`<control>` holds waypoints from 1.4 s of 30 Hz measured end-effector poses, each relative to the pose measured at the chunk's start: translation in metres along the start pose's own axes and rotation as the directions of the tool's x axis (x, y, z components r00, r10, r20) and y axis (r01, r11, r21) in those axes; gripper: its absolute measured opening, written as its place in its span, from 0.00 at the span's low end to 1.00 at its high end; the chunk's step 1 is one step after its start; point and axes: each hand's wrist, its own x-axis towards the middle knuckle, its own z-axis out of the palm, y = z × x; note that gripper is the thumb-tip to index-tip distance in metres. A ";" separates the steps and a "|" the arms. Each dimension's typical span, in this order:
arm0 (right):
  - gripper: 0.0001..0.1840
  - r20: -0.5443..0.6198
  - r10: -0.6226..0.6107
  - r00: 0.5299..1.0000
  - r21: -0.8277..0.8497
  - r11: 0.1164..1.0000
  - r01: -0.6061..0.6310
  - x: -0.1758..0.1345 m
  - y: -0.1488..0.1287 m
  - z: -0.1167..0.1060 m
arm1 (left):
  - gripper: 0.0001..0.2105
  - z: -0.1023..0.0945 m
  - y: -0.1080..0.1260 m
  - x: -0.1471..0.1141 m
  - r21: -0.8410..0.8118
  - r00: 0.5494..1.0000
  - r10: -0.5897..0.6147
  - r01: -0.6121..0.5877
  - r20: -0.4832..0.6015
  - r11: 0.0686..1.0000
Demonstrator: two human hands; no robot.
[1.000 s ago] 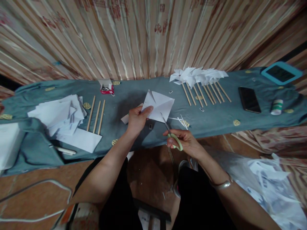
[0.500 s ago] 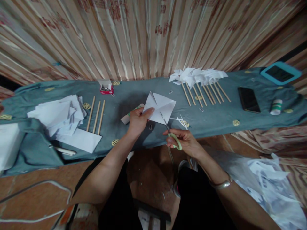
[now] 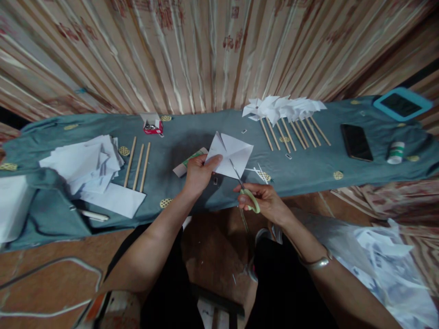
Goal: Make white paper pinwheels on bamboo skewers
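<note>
My left hand (image 3: 200, 171) pinches a white square of paper (image 3: 236, 153) by its left side, thumb on top. A slit runs inward from the paper's top corner. My right hand (image 3: 262, 198) is closed around the green handles of a pair of scissors (image 3: 252, 201). The blades reach over the lower right part of the paper, with the tip near its middle. Beneath my left hand lies a small green and white box (image 3: 181, 168). Thin paper strips (image 3: 257, 170) rest on the cloth just right of the sheet.
Paper pinwheels on sticks (image 3: 281, 112) lie in a row at the back right. Loose wooden sticks (image 3: 136, 167) and a pile of paper (image 3: 82, 162) are left. A red box of metal pins (image 3: 152, 127), a phone (image 3: 356, 142), a glue stick (image 3: 396, 153) and a blue-framed device (image 3: 384, 103) also lie there.
The paper and the scissors have shifted only very slightly. Both hands keep their hold.
</note>
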 end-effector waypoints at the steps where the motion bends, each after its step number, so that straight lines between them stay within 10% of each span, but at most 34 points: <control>1: 0.20 -0.002 0.004 1.000 0.003 1.000 -0.004 0.000 0.000 0.000 | 0.14 0.000 0.000 0.000 0.005 1.000 -0.002 0.002 -0.001 1.000; 42: 0.25 0.096 0.052 0.994 -0.097 0.994 -0.043 -0.001 0.001 -0.003 | 0.12 -0.004 0.000 0.005 -0.040 0.999 0.009 -0.010 -0.034 0.999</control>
